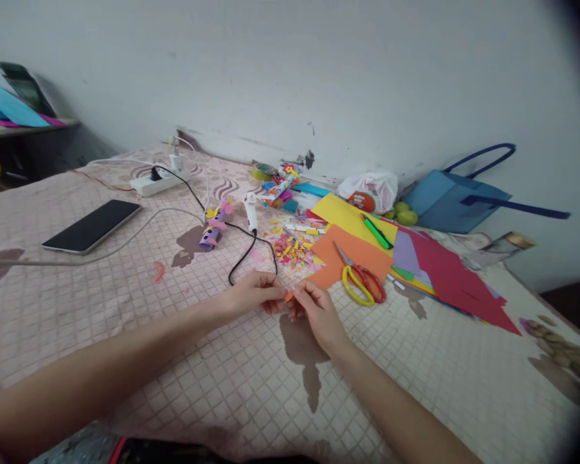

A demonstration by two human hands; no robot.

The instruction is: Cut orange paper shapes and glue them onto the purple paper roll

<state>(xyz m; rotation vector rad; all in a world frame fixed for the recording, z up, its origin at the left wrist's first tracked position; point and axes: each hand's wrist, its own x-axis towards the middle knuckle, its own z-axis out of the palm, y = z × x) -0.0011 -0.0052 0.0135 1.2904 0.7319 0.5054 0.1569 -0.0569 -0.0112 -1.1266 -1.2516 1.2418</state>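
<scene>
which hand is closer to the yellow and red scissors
Right. The right hand is just left of the scissors, not touching them; the left hand is farther left, across the small orange piece between the fingertips.

a flat, black-screened tablet (93, 225) with a pale edge lay on the quilted, pale patterned cloth (232, 380), i noticed, near a long white plastic power strip (160, 185). by the whitish wall (251, 71) sat a crumpled white plastic bag (381, 187) and a boxy blue dark-strapped bag (452, 200), round yellow-green fruits (406, 216) between them.
</scene>
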